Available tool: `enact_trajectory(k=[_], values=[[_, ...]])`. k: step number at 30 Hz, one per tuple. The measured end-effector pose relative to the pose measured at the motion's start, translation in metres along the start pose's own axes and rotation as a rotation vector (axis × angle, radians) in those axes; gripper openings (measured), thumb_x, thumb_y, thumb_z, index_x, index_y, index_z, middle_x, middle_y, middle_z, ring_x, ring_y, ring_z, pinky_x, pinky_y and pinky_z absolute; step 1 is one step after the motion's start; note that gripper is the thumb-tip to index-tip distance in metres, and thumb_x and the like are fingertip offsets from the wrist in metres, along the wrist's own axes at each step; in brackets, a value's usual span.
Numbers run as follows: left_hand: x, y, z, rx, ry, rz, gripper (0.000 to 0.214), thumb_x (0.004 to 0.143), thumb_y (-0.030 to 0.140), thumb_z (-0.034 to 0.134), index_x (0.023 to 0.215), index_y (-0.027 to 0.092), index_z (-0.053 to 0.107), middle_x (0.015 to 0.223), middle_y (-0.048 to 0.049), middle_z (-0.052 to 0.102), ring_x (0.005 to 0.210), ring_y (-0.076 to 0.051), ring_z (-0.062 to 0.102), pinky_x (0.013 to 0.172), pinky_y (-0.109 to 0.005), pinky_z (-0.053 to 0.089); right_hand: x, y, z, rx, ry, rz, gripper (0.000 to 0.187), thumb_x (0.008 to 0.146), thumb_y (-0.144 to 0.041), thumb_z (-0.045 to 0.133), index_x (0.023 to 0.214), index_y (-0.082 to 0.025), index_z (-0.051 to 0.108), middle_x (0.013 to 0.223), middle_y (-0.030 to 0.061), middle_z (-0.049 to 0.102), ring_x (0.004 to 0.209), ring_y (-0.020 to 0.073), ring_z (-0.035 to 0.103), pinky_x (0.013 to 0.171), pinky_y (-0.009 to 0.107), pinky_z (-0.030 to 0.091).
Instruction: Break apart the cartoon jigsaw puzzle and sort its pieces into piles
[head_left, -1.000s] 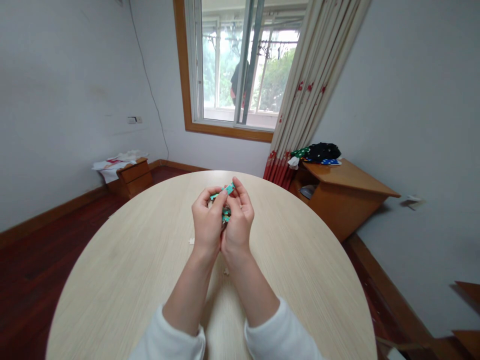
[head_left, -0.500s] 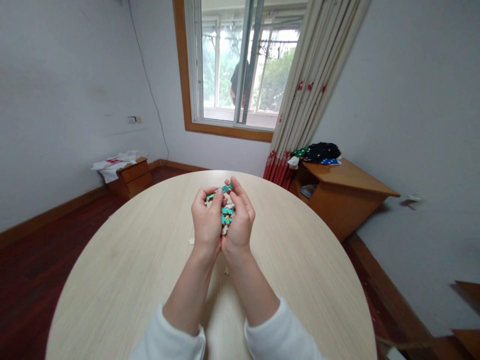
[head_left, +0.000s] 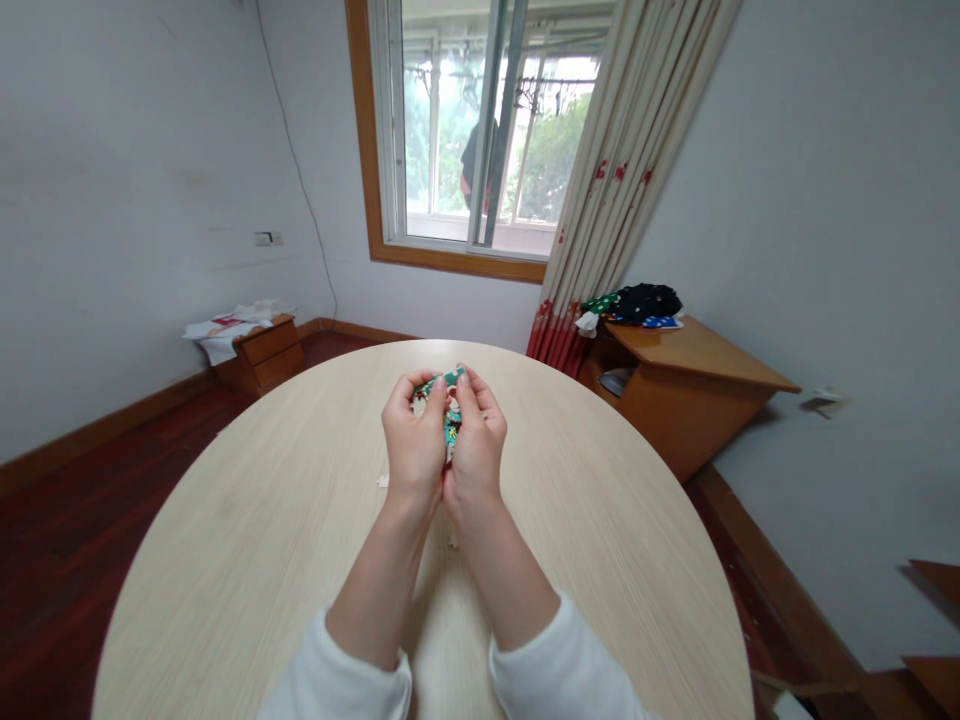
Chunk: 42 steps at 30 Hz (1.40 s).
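Two bare hands meet over the middle of the round tabletop [head_left: 247,560], wrists touching. Your left hand [head_left: 412,450] and right hand [head_left: 474,452] curl toward each other. Their fingers [head_left: 431,398] are bent inward and pinch a small cluster of green pieces [head_left: 450,378] between them. One piece pokes out past the fingertips at 12 o'clock of the hands, and the rest sit in the gap between your palms. What the pieces are is too small to tell.

White sleeves [head_left: 559,665] cover both forearms at 6 o'clock. A pale scrap [head_left: 382,481] lies on the tabletop just beside your left hand at 9 o'clock. A second scrap [head_left: 451,541] lies beneath your wrists at 6 o'clock.

Beyond the tabletop at 12 o'clock is a wood-framed window [head_left: 457,130]. A cream curtain [head_left: 637,170] with red marks hangs at 1 o'clock. At 2 o'clock a wooden cabinet [head_left: 697,390] carries a heap of dark and dotted cloth [head_left: 637,303]. At 10 o'clock a low drawer unit [head_left: 266,350] stands on the floor with papers [head_left: 225,330] on top.
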<state>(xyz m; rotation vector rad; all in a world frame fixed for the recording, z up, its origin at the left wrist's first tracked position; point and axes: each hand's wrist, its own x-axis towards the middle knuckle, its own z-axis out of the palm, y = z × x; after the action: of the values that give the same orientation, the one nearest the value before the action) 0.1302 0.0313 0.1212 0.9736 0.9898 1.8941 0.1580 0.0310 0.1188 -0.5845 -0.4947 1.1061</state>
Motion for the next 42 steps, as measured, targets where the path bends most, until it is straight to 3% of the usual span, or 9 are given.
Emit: enact_trajectory(k=[9,21,28,32,38,42], values=[[-0.001,-0.002,-0.001,-0.02,-0.035,0.044,0.018,0.066,0.03,0.07,0.074,0.016,0.061,0.073,-0.0003,0.061,0.07,-0.013,0.057,0.065,-0.023,0.046,0.002,0.001,-0.003,0.007,-0.023,-0.003,0.029,0.066,-0.029,0.072,0.091,-0.017,0.061,0.088,0.0017,0.065,0.084,0.0138,0.062,0.084,0.032,0.052],[-0.002,0.0,0.0,0.093,-0.075,0.088,0.01,0.071,0.024,0.066,0.073,0.015,0.061,0.071,-0.0014,0.063,0.07,-0.013,0.058,0.066,-0.023,0.046,0.004,0.0,-0.003,0.022,0.039,-0.018,0.025,0.067,-0.026,0.07,0.087,-0.018,0.058,0.08,-0.0026,0.061,0.076,0.0102,0.06,0.076,0.026,0.05],[-0.001,-0.002,0.002,-0.072,-0.011,-0.052,0.024,0.069,0.035,0.069,0.077,0.016,0.057,0.071,0.001,0.06,0.064,-0.011,0.059,0.062,-0.022,0.046,0.006,-0.001,-0.004,0.026,0.068,0.054,0.027,0.069,-0.03,0.064,0.093,-0.02,0.056,0.068,-0.0059,0.057,0.061,0.0088,0.056,0.062,0.023,0.049],[0.001,-0.004,0.004,-0.211,0.034,-0.137,0.028,0.069,0.038,0.069,0.077,0.018,0.051,0.062,0.0043,0.055,0.056,-0.01,0.057,0.06,-0.022,0.047,0.008,-0.001,-0.007,0.057,0.074,0.096,0.036,0.069,-0.024,0.061,0.104,-0.021,0.059,0.074,-0.0055,0.059,0.063,0.0079,0.057,0.063,0.022,0.049],[0.006,-0.008,0.002,-0.358,0.112,-0.315,0.024,0.065,0.018,0.062,0.087,0.019,0.053,0.069,0.0021,0.061,0.059,-0.011,0.061,0.065,-0.025,0.05,0.015,0.006,-0.01,0.142,0.117,0.2,0.03,0.068,-0.023,0.061,0.098,-0.019,0.064,0.085,-0.0006,0.063,0.079,0.0111,0.062,0.079,0.027,0.052],[0.008,-0.012,0.001,-0.421,0.196,-0.335,0.027,0.066,0.008,0.056,0.091,0.019,0.055,0.077,-0.0002,0.064,0.069,-0.011,0.063,0.071,-0.024,0.05,0.016,0.01,-0.009,0.15,0.166,0.226,0.028,0.067,-0.021,0.061,0.095,-0.017,0.065,0.097,0.0036,0.066,0.092,0.0133,0.063,0.084,0.027,0.051]])
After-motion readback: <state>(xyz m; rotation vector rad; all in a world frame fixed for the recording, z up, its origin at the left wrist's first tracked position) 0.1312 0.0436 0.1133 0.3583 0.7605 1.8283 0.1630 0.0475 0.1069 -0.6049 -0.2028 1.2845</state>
